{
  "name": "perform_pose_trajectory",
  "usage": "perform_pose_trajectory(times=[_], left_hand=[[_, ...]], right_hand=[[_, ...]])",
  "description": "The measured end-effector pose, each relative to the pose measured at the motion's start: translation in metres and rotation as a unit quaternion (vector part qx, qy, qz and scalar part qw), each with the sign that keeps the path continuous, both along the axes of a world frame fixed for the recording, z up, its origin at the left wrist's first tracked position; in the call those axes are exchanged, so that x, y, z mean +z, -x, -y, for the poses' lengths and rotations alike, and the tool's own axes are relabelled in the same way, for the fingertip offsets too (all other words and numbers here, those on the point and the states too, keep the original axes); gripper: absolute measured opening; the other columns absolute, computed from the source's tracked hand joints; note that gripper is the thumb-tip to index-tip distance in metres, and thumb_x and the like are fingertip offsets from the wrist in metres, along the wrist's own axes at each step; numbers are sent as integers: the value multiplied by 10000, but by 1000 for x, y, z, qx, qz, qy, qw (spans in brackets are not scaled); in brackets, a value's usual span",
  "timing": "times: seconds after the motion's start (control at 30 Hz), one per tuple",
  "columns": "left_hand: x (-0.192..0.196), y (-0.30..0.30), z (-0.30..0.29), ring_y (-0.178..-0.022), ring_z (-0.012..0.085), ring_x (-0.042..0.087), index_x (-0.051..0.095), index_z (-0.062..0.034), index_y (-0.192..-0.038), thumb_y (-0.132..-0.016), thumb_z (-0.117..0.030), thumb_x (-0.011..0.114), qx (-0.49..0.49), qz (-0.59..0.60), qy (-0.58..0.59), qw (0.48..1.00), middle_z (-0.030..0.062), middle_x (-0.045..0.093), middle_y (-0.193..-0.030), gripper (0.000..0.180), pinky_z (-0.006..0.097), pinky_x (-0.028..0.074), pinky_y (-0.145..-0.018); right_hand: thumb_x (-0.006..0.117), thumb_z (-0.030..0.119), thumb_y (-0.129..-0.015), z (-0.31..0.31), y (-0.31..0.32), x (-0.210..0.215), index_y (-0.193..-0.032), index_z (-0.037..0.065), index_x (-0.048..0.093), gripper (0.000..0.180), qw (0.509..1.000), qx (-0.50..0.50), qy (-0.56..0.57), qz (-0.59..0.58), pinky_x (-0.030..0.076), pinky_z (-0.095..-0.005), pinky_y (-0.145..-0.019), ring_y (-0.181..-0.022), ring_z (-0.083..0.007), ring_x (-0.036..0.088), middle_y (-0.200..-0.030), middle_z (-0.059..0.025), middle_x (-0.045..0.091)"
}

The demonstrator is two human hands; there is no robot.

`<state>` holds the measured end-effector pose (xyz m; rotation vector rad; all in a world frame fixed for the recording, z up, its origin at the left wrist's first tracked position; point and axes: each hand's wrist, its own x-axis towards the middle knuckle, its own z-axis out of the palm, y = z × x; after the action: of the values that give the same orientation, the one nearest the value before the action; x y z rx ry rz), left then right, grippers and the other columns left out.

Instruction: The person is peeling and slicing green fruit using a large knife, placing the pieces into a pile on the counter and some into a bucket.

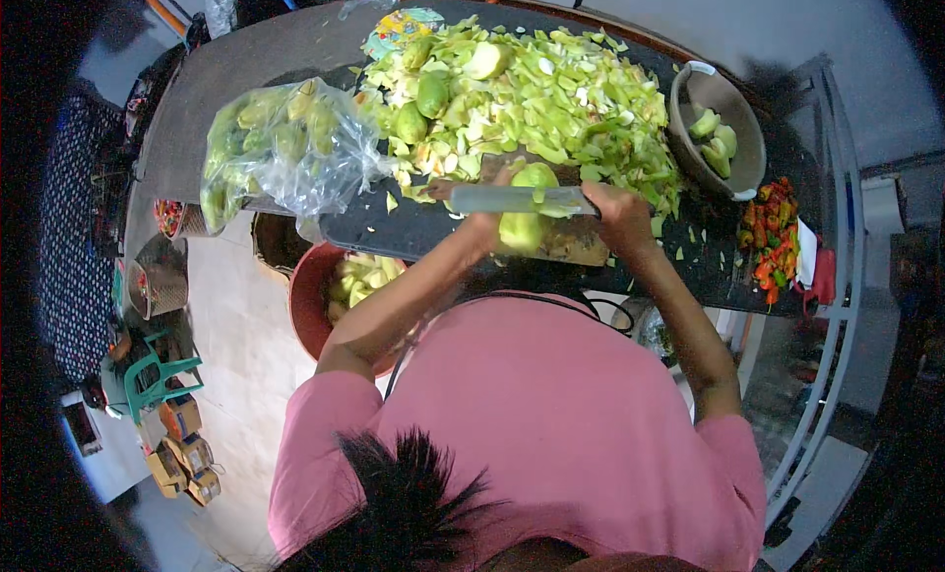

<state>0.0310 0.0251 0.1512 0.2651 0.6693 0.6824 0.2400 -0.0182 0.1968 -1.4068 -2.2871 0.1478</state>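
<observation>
Fruit, green, at frame centre, your knife across it; your right hand clenched round the handle. Left hand beside fruit, fingers mostly blade-hidden, grip unclear. Peel heap beyond, upper centre.

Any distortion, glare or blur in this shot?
Head view: strong fisheye, black rim, the table's far edge and the metal rail at right bow; head view: bright glints on the clear plastic bag; head view: the knife and the green fruit behind it look soft, possibly motion blur.
</observation>
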Motion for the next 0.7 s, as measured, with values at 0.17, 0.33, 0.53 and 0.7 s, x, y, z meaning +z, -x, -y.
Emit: perform_pose_trajectory(times=[0.17, 0.33, 0.53, 0.7], left_hand=[[-15, -3, -7, -724, 246, 615, 616, -134, -1011, -846, -552, 468, -51, 39, 97, 993, 94, 654, -923, 473, 389, 517, -619], [-12, 6, -10, -851, 293, 655, 578, -70, -1122, -918, -455, 375, -78, 46, -6, 996, 139, 651, -1015, 481, 439, 542, -747], [-15, -4, -10, -808, 320, 635, 584, -92, -1089, -861, -577, 394, -70, 71, 50, 994, 140, 646, -942, 568, 477, 523, -680], [-9, -4, -11, -942, 333, 599, 543, -80, -1166, -865, -567, 382, -115, 182, 93, 972, 176, 587, -1132, 594, 498, 503, -763]], right_hand=[[534, 93, -786, -4, -4, -7, -980, 69, 559, 197, 999, -32, 23, 29, 491, -427, -618, -754, -349, 626, -787, -174, 622], [644, 121, -764, 1, -76, -64, -969, 57, 571, 227, 968, -198, 144, 49, 472, -446, -642, -766, -373, 607, -823, -159, 627], [706, 138, -710, 11, -59, -43, -937, 80, 569, 271, 985, -134, 71, 79, 469, -448, -641, -796, -369, 602, -804, -156, 616], [653, 188, -749, 10, -12, -5, -915, 75, 540, 231, 996, -58, 43, 54, 461, -440, -602, -740, -357, 604, -768, -140, 605]])
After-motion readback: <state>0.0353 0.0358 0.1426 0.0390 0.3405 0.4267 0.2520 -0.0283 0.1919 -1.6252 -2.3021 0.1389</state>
